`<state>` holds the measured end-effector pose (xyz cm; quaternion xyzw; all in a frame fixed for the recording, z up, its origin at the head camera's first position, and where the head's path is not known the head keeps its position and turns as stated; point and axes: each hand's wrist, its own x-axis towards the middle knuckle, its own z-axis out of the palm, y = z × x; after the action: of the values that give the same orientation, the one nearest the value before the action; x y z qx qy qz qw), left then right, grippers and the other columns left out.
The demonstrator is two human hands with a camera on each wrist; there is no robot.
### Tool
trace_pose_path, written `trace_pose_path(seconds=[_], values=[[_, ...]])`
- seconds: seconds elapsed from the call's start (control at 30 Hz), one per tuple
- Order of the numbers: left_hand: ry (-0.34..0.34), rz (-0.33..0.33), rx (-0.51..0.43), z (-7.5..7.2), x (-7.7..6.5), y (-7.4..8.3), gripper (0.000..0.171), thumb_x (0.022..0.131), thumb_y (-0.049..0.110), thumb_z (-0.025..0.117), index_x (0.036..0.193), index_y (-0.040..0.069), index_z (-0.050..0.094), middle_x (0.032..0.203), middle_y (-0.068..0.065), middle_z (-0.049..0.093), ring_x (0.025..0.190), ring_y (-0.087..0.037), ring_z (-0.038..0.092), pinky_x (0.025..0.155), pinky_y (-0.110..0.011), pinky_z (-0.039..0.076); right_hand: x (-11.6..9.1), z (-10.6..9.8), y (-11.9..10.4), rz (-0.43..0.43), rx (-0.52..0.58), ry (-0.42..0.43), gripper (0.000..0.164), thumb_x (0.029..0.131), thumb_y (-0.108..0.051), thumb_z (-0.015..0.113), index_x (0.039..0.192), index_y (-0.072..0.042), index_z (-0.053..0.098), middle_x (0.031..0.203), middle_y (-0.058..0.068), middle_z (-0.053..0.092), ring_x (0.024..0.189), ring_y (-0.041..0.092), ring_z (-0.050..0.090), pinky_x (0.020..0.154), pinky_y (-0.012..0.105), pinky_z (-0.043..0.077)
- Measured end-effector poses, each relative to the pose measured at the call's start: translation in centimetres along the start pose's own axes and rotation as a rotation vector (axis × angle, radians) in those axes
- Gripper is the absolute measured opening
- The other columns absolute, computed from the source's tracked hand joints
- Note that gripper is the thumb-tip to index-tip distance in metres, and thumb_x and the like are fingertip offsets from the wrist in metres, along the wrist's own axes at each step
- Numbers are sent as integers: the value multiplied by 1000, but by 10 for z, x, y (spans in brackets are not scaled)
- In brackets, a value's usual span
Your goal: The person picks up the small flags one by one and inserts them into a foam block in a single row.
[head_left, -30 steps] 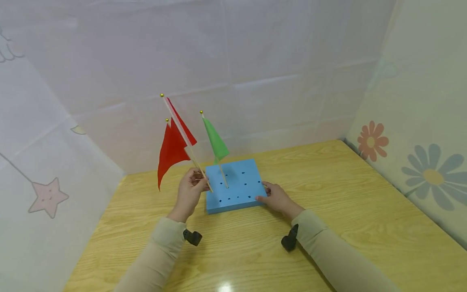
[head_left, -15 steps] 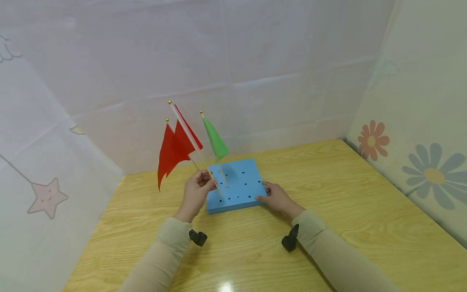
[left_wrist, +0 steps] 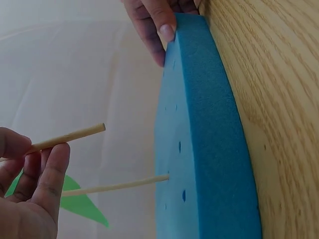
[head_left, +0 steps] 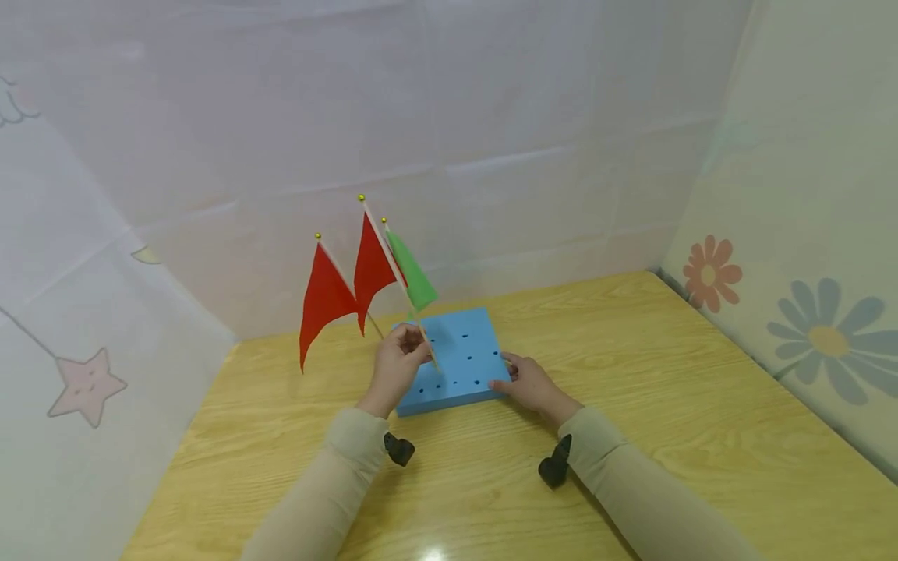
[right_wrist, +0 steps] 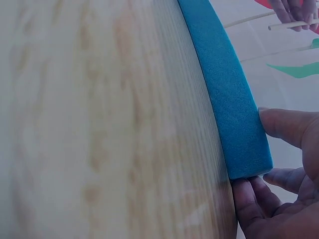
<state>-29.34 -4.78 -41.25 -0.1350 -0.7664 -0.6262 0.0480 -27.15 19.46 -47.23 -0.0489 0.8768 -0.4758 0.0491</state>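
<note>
My left hand [head_left: 398, 365] pinches the wooden stick [left_wrist: 75, 136] of a small red flag [head_left: 373, 253]. The stick leans, and its bare lower end hangs apart from the top of a blue foam board [head_left: 482, 335] dotted with holes. A green flag [head_left: 415, 279] is stuck in the board. Another red flag [head_left: 324, 304] leans left behind my left hand, which hides its base. At the board's right edge my right hand [head_left: 531, 382] grips the corner, thumb on top and fingers against the side [right_wrist: 249, 149].
The board lies on a wood-grain table [head_left: 631, 374]. Pale cloth walls surround the table at the back and sides, with a printed star [head_left: 87, 386] at left and printed flowers [head_left: 831, 339] at right. Black wrist cameras [head_left: 554, 463] sit at both cuffs.
My left hand has moved right with the held red flag, whose top now stands apart from the other red flag and nearer the green one. The right hand keeps its place on the board.
</note>
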Motion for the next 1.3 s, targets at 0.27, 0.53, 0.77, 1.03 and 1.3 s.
trace_pose_path(seconds=[0.27, 0.53, 0.77, 1.03, 1.3], values=[[-35, 69, 93, 9, 8, -7, 6, 99, 4, 65, 105, 2, 64, 93, -10, 65, 87, -25, 66, 82, -48, 60, 0, 3, 0, 2, 12, -2, 70, 97, -13, 74, 153, 10, 39, 106, 15, 54, 98, 28, 47, 82, 42, 41], [-18, 85, 176, 20, 17, -8, 6, 100, 7, 65, 105, 4, 66, 95, -7, 67, 87, -24, 66, 77, -37, 59, 2, 4, 1, -7, -10, 8, 69, 96, -12, 74, 152, 11, 40, 117, 21, 58, 105, 31, 53, 91, 47, 47], [-8, 48, 213, 34, 28, -17, 7, 101, 9, 65, 107, 5, 66, 97, -6, 67, 91, -23, 64, 78, -37, 57, 4, 4, -1, 9, -11, 20, 70, 96, -15, 75, 152, 11, 41, 125, 26, 58, 112, 34, 56, 97, 52, 48], [-10, 72, 251, 43, 32, -23, 8, 101, 8, 64, 108, 6, 67, 99, -7, 68, 93, -25, 64, 79, -41, 56, 5, 7, -2, 15, -27, 25, 70, 96, -15, 75, 152, 10, 41, 123, 24, 63, 111, 32, 58, 98, 50, 49], [-10, 83, 256, 45, 34, -25, 10, 102, 8, 63, 109, 2, 65, 100, -7, 66, 95, -26, 62, 82, -43, 54, 6, 8, -5, 9, -32, 30, 69, 97, -14, 74, 151, 12, 40, 125, 28, 65, 119, 38, 60, 100, 52, 50]])
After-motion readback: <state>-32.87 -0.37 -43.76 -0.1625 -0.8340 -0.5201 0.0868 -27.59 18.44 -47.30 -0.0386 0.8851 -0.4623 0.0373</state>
